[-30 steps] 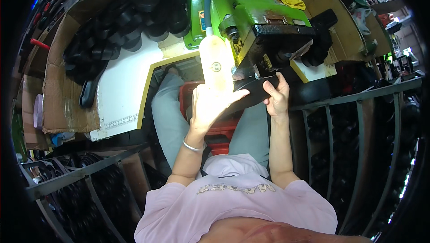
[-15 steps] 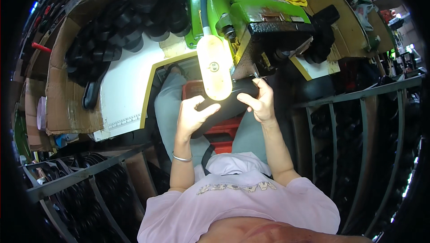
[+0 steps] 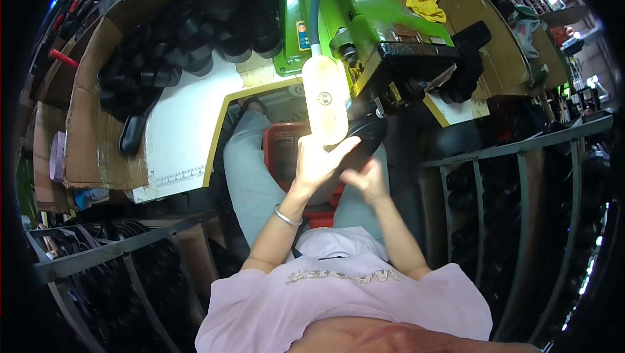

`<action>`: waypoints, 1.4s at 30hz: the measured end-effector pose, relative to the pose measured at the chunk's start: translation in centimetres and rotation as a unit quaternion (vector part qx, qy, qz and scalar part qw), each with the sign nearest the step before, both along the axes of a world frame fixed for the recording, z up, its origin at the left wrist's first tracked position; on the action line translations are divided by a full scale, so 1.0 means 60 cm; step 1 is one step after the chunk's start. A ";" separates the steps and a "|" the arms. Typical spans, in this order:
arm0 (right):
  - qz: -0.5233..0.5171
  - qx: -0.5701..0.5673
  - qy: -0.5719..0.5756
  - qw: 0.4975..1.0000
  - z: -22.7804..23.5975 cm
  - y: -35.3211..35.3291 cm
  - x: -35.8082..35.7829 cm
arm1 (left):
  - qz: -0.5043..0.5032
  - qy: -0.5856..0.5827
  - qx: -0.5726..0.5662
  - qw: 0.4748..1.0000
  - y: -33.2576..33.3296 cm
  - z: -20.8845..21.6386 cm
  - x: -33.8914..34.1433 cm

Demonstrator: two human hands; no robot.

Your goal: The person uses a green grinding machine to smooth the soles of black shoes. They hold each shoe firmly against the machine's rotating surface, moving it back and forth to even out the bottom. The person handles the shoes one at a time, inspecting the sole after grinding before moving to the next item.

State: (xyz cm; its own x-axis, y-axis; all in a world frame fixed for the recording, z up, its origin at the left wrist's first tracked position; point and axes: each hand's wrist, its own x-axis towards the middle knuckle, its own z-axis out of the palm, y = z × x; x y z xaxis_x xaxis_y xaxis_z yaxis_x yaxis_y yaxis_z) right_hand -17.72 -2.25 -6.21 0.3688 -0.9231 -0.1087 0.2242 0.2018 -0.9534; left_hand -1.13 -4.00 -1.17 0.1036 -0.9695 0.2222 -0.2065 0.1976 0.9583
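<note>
A black shoe sole [image 3: 371, 133] is tilted under the head of the green machine [image 3: 374, 1], its far end by a small metal part. My left hand [image 3: 318, 163] grips the sole's left side, thumb stretched along it; its fingers are partly hidden behind a lit, pale oval lamp [image 3: 325, 102] on a grey-blue hose. Just right of and nearer than the sole is my right hand [image 3: 370, 182], slightly blurred. Its thumb points left, apart from the fingers, and I see nothing held in it.
Black soles [image 3: 189, 34] are heaped in a cardboard box [image 3: 97, 125] on the left, above a white tabletop [image 3: 176, 138]. A red basket [image 3: 283, 148] sits between my legs. Metal racks [image 3: 521, 151] flank me. A yellow cloth [image 3: 426, 6] lies back right.
My left hand has moved right and forward, swinging the sole to a steeper angle. My right hand has come back toward me, away from the machine head. The view has shifted slightly.
</note>
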 end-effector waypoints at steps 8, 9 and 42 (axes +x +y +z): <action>0.088 0.247 -0.143 0.954 -0.125 0.134 -0.014 | 0.018 0.147 0.076 0.986 0.037 -0.013 0.003; 0.089 0.256 -0.163 0.949 -0.126 0.138 -0.031 | 0.025 0.174 0.072 0.982 0.041 -0.021 -0.001; -0.066 -0.068 -0.071 0.993 0.064 -0.053 -0.009 | 0.038 -0.047 0.032 0.998 0.048 -0.023 -0.002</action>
State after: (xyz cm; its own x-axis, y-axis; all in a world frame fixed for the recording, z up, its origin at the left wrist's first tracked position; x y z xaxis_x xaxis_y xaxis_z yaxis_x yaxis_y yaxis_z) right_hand -18.25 -5.44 -2.36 0.2460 -0.9671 0.0646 0.3735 0.0331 -0.9270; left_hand -1.28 -1.13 -2.58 0.1588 -0.9723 0.1717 -0.3081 0.1164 0.9442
